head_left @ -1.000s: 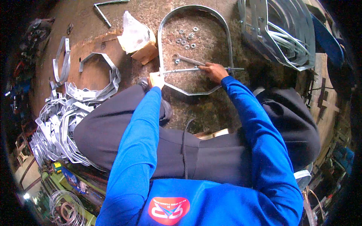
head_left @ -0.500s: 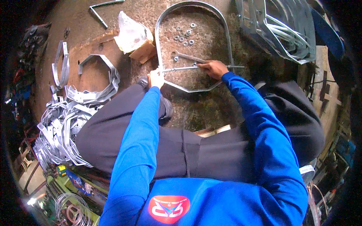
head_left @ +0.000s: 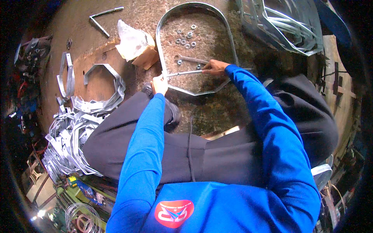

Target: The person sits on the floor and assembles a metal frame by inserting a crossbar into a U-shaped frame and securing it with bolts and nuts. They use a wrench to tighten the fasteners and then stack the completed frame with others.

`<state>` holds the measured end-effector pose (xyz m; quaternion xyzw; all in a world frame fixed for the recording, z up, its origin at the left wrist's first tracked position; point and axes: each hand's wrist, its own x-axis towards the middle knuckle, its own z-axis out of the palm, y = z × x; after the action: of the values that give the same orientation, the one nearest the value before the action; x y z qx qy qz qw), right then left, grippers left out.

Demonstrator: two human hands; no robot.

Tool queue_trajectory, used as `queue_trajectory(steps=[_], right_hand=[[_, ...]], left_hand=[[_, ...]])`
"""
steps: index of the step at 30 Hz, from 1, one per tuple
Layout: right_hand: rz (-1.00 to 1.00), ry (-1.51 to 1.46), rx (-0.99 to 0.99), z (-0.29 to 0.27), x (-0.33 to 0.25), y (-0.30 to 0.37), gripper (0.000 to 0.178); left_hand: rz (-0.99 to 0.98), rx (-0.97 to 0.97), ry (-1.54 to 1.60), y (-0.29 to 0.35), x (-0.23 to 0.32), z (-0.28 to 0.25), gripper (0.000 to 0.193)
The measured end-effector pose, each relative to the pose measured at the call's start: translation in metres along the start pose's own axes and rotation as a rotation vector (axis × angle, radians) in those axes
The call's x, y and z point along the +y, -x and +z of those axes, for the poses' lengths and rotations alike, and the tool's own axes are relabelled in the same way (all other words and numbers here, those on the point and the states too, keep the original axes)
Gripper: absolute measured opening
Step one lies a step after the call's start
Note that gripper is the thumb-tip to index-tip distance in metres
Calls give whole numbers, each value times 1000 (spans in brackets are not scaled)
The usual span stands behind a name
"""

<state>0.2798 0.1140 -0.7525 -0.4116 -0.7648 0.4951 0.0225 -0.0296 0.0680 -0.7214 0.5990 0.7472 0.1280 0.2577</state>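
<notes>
Head view: steel strap frame (head_left: 194,4) at twelve o'clock, left hand (head_left: 159,84) clasping its eight-o'clock edge, seemingly to steady it while the right hand (head_left: 216,67), at its four o'clock, pinches the cross rod (head_left: 184,73).

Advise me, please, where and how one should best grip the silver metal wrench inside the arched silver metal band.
Probably mid-shaft, from above: the silver metal wrench appears to lie flat, its long straight shaft exposed, while its right end reaches the right hand in this view.
</notes>
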Motion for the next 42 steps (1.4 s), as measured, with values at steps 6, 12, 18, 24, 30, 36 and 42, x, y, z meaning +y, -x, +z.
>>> queue_trajectory(steps=[6, 12, 18, 24, 30, 36, 42], right_hand=[[-9, 399, 289, -1, -26, 20, 30], [-36, 220, 165, 10, -25, 27, 34], [-38, 307, 216, 13, -42, 38, 33], [0, -2, 56, 16, -8, 15, 29], [-77, 253, 234, -7, -35, 24, 28], [30, 56, 21, 1, -22, 0, 29], [81, 234, 205, 28, -70, -16, 29]], left_hand=[[-7, -42, -79, 5, 2, -5, 18], [-2, 16, -156, 10, 0, 3, 21], [62, 87, -135, 10, -15, 17, 22], [105, 127, -74, 9, -26, 23, 20], [97, 97, -88, 9, -23, 14, 18], [7, -5, -3, 2, -26, 11, 18], [-84, 25, -67, 15, -8, 5, 31]])
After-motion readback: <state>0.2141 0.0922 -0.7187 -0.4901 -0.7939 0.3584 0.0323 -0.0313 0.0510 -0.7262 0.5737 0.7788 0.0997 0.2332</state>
